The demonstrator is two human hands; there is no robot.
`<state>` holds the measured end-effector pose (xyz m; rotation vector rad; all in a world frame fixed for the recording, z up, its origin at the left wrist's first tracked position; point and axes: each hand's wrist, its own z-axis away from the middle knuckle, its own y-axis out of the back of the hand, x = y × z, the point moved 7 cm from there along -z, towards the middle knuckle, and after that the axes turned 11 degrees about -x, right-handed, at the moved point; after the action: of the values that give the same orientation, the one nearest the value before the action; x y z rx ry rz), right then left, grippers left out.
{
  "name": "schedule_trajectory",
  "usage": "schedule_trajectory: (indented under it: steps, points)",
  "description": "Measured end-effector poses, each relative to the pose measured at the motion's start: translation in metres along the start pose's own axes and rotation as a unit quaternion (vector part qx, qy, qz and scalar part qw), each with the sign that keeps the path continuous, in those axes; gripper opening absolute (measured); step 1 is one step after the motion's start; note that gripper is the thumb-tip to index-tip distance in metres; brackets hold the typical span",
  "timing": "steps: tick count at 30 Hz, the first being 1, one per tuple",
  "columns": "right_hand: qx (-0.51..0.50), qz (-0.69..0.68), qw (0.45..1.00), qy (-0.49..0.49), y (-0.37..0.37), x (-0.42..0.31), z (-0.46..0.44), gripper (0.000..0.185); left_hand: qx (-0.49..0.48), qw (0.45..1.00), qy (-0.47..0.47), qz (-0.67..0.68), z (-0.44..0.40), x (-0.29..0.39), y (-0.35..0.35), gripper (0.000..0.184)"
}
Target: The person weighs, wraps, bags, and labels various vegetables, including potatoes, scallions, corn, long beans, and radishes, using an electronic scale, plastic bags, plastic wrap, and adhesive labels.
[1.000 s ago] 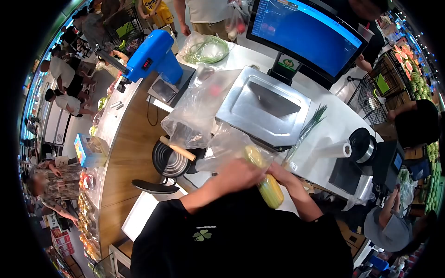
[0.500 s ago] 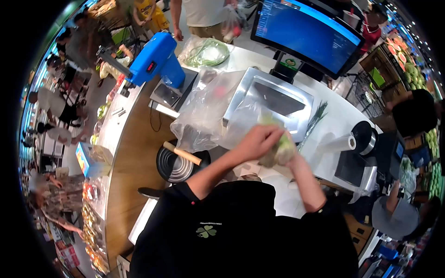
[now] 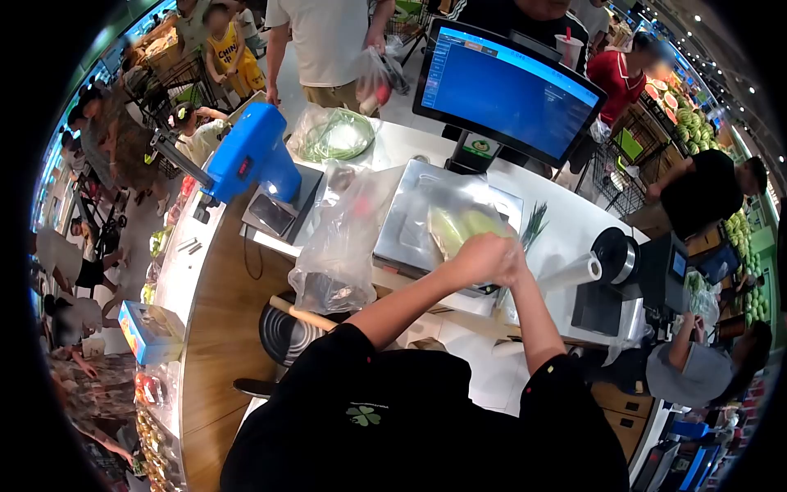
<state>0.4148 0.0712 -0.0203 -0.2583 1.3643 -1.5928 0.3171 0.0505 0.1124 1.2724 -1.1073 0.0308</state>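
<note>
A person's two bare hands meet at the near side of a metal scale plate [image 3: 403, 209]. The left hand [image 3: 480, 257] has its fingers curled closed on a clear bag of pale green produce [image 3: 456, 230] — held over the plate, contact unclear. The right hand [image 3: 516, 266] presses close beside it, its fingers blurred — their grip cannot be told. Loose clear plastic [image 3: 334, 254] lies left on the white surface [image 3: 571, 220]; a blue-screened monitor [image 3: 508, 92] stands beyond.
</note>
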Motion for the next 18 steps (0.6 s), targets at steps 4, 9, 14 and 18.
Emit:
schedule_trajectory:
  steps: [4, 9, 14, 18]
  points:
    - [0.067, 0.044, 0.996, 0.048, 0.015, 0.018, 0.023, 0.070, 0.061, 0.993, -0.067, -0.077, 0.030, -0.004, -0.004, 0.021]
    - [-0.017, -0.142, 0.987, 0.076, 0.037, 0.043, 0.014, 0.067, 0.167, 0.969, -0.017, -0.180, 0.080, -0.053, -0.010, 0.018]
    - [0.067, -0.119, 0.971, 0.194, 0.034, 0.048, -0.016, 0.065, 0.088, 0.993, -0.014, -0.078, 0.096, -0.050, -0.026, 0.021]
    - [0.039, -0.064, 0.976, 0.203, -0.009, 0.036, -0.030, 0.061, 0.104, 0.994, -0.041, -0.016, 0.091, -0.032, -0.018, 0.012]
